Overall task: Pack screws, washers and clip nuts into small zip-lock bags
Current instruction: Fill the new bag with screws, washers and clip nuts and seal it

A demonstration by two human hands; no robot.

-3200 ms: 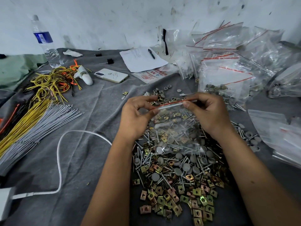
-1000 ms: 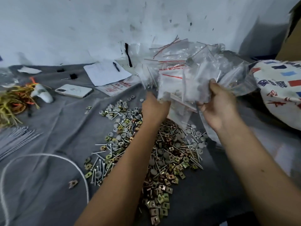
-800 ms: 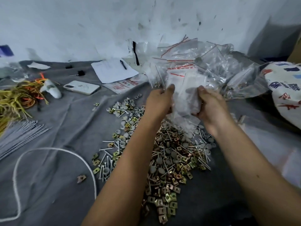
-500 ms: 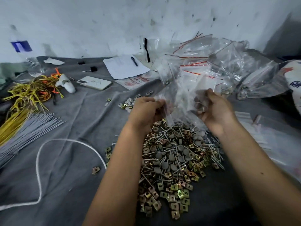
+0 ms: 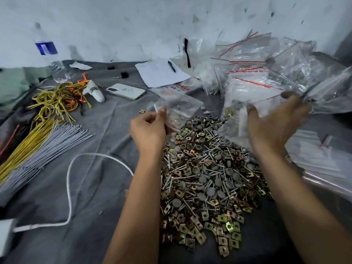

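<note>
Left hand (image 5: 148,128) now alone pinches a bag (image 5: 179,109) above the hardware pile (image 5: 205,183); right hand (image 5: 274,124), spread, has let go, by the bag heap (image 5: 266,73); phone (image 5: 125,91) left.

small bag (image 5: 177,109) in left hand (image 5: 148,128) motion-blurred, contents unreadable. charger block (image 5: 5,233) cut off at left edge. writing on paper sheet (image 5: 160,73) too tiny.

Soft, dim, bluish light; faint shadows; slight motion blur; wide-angle bending at edges; glare on plastic bags (image 5: 266,60).

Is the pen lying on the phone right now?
No, the pen lies on the white paper sheet; the phone sits apart.
</note>
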